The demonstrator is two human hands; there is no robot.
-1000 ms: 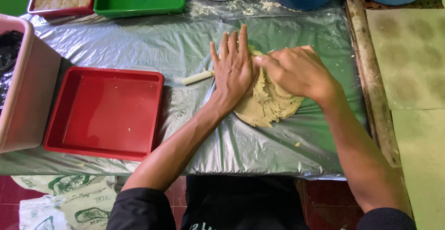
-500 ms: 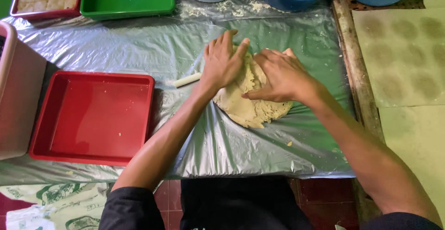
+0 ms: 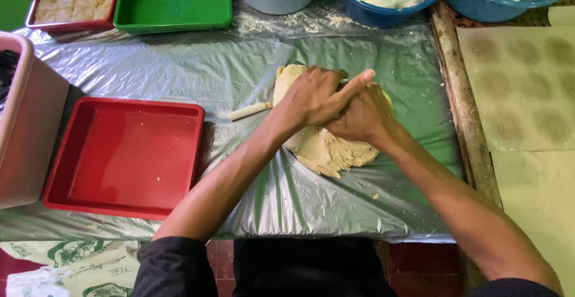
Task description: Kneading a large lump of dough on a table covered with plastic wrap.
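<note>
Dough: pale beige slab flat on the silvery plastic sheet, mid-worktop, under your hands.
Left hand: laid palm-down over the right, fingers extended, gripping nothing.
Right hand: underneath, knuckles pressing into the dough; fingers hidden.
Technique: keep your weight stacked over both wrists and push evenly, I'd say, so the ragged near edge doesn't tear.
Nearby: white stick-like tool beside the dough; empty red tray to your left.
</note>
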